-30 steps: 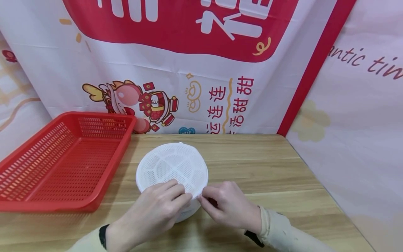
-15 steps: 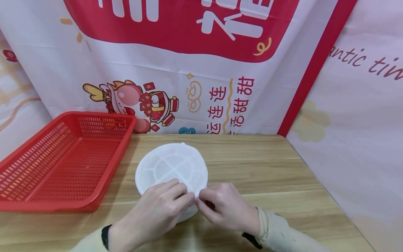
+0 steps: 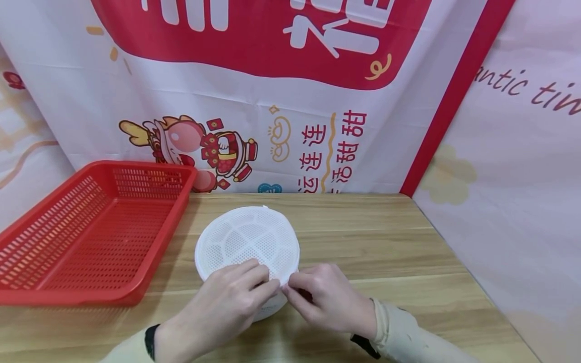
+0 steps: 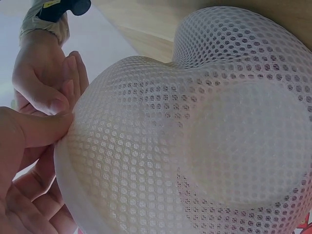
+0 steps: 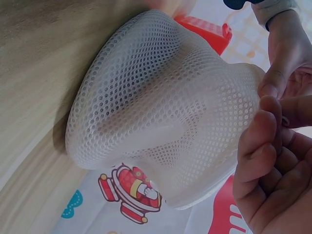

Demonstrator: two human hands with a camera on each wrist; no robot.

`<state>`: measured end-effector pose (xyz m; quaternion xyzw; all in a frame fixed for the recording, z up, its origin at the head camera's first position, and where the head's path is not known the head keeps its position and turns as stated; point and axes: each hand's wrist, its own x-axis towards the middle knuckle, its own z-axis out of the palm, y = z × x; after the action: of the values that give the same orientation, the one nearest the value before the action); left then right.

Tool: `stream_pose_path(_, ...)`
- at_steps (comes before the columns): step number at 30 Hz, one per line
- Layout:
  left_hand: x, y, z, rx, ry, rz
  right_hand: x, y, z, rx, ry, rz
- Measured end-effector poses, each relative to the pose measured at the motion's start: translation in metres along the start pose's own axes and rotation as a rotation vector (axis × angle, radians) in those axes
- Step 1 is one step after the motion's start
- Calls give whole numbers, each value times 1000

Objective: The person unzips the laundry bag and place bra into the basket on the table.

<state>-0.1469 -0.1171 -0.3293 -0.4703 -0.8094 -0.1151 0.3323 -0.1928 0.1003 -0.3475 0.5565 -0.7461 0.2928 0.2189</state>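
A round white mesh laundry bag [image 3: 249, 234] stands on the table, its flat top facing up. My left hand [image 3: 227, 297] pinches the top rim at the near side. Right beside it, my right hand [image 3: 329, 297] pinches the same rim, with the fingertips of both hands almost touching. The right wrist view shows a small pale ring-like piece [image 5: 285, 121] at my right fingertips; its kind is too small to tell. Through the left wrist view, the mesh side [image 4: 131, 141] looks bulged, with a dent near the top. My hands hide part of the near rim.
To the left stands a red plastic basket [image 3: 150, 262] with slotted walls. The wood-grain table [image 3: 386, 242] reaches back to a printed cloth backdrop [image 3: 254, 91]. A pale printed sheet [image 3: 513, 191] borders the table's right edge.
Over the first half second my right fingertips moved slightly left along the rim, closer to my left hand. Since then both hands and the laundry bag have stayed almost still.
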Motion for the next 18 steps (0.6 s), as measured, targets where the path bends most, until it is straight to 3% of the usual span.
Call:
stream_pose_path(13, -2, 0, -1, -19, -3, -19, -6, 4, -3, 8, -20, 43)
stream_pose_path(18, -1, 4, 0, -11, 7, -63, -4, 2, 1, 3, -12, 31)
